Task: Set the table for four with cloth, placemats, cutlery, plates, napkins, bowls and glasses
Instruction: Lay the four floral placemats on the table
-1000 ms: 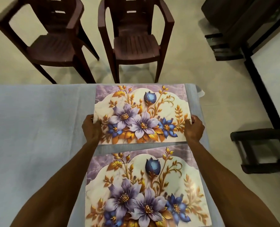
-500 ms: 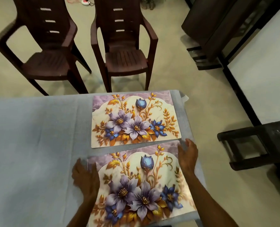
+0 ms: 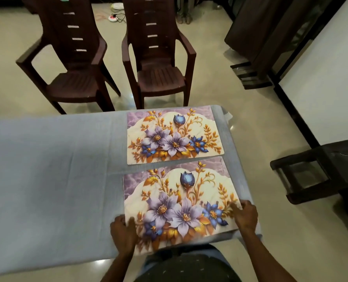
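Two flowered placemats on a pale blue cloth [image 3: 47, 169], at the table's right end. Far placemat [image 3: 174, 137] flat near the far edge, touched by nothing. Near placemat [image 3: 179, 202] just beside it, a narrow strip of cloth between the two, its near edge at or slightly over the table's near edge. Left hand [image 3: 123, 231] at the near placemat's near left corner, thumb lying on top of the print, other fingers curled at the edge, gripping that corner. Right hand [image 3: 246, 215] at the near right edge, thumb on the top face, fingers curled down past the side, gripping likewise; both somewhat blurred. Two dark brown plastic chairs beyond the far side, left chair [image 3: 71, 64] and right chair [image 3: 159, 64] side by side, well apart from the table. A dark stool [image 3: 321, 169] on the floor to the right.
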